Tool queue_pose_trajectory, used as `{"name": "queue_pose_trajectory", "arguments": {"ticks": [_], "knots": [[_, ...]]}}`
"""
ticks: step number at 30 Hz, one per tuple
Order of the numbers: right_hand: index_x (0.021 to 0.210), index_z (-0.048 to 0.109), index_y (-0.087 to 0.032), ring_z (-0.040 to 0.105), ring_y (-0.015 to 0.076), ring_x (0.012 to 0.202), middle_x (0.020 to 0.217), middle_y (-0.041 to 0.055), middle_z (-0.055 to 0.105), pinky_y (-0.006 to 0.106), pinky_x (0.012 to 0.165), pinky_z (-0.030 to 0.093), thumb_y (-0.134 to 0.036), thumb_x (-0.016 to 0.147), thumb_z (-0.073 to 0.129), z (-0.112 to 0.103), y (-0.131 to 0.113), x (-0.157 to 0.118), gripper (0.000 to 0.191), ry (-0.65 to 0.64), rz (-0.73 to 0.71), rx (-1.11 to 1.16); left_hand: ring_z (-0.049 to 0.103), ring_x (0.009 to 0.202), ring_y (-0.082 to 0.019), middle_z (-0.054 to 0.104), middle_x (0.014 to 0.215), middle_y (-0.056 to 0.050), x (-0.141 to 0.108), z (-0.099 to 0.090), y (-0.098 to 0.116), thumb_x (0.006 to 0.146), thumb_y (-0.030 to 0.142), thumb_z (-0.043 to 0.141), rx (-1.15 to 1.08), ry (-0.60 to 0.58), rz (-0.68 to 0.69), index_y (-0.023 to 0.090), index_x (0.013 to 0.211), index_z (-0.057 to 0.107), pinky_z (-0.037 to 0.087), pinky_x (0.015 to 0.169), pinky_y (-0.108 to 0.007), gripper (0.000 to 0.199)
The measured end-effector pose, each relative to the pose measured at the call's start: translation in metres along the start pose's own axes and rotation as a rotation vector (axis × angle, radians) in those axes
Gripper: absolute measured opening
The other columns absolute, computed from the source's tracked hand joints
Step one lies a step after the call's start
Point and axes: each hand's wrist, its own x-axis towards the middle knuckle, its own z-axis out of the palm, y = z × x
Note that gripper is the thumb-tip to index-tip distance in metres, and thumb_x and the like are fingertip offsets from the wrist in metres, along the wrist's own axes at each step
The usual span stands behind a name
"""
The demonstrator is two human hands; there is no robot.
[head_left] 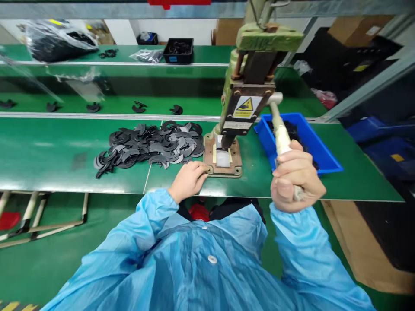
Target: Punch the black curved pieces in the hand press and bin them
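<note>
My right hand (296,179) is wrapped round the pale, taped lever (279,125) of a green hand press (249,69). The lever slants up from my fist to the side of the press head. Beside the press base (210,166), my left hand (191,179) rests on the table with its fingers lying fairly flat, their tips at the base's left front corner. It shows nothing held. The dark ram (228,140) reaches down to a small whitish block (223,158) on the base. Left of the base lies a heap of curved black and grey pieces (152,144).
A blue bin (324,153) with dark parts stands right of the press, partly behind my right hand. Behind the table edge, several dark pieces (93,107) lie spaced along a green strip. A black tray (178,51) and a plastic bag (58,41) sit further back.
</note>
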Motion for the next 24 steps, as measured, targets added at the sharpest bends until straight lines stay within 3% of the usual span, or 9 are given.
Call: {"name": "queue_pose_trajectory", "arguments": {"ticks": [4,7,12,18,24], "knots": [[0.06,0.054,-0.023,0.07,0.0199,0.081,0.061,-0.003,0.061,0.068,0.111,0.056,-0.048,0.089,0.077,0.01,0.005,-0.001,0.044,0.095,-0.1,0.079,0.067,0.127,-0.03,0.075,0.135,-0.013,-0.056,-0.023,-0.034,0.108,0.036,0.059,0.099,0.119,-0.224,0.024,0.128,0.072,0.052,0.108,-0.048,0.027],[0.054,0.049,-0.023,0.068,0.0193,0.076,0.056,-0.0029,0.057,0.065,0.109,0.057,-0.05,0.087,0.077,0.017,0.009,-0.002,0.051,0.181,-0.108,0.098,0.063,0.133,-0.034,0.072,0.141,-0.016,-0.072,-0.053,-0.078,0.106,0.037,0.058,0.232,0.178,-0.383,0.021,0.132,0.07,0.048,0.112,-0.05,0.032],[0.051,0.049,-0.025,0.067,0.0222,0.072,0.053,-0.0018,0.058,0.067,0.108,0.057,-0.054,0.083,0.077,0.019,0.012,-0.003,0.052,0.21,-0.065,0.092,0.062,0.129,-0.039,0.074,0.14,-0.018,-0.067,-0.091,-0.126,0.1,0.035,0.063,0.387,-0.03,-0.452,0.021,0.142,0.066,0.048,0.11,-0.055,0.045],[0.052,0.051,-0.026,0.068,0.0226,0.072,0.053,-0.002,0.057,0.065,0.107,0.057,-0.056,0.083,0.077,0.018,0.011,-0.002,0.051,0.204,-0.069,0.088,0.065,0.123,-0.038,0.074,0.131,-0.017,-0.051,-0.103,-0.145,0.092,0.037,0.069,0.371,-0.191,-0.377,0.021,0.14,0.068,0.052,0.107,-0.051,0.051],[0.058,0.057,-0.026,0.069,0.0222,0.075,0.056,-0.0015,0.059,0.063,0.109,0.056,-0.05,0.084,0.078,0.017,0.01,-0.003,0.041,0.182,-0.077,0.117,0.07,0.103,-0.029,0.074,0.109,-0.01,-0.047,-0.119,-0.153,0.098,0.046,0.057,0.135,-0.214,-0.331,0.024,0.11,0.075,0.056,0.098,-0.042,0.031]]}}
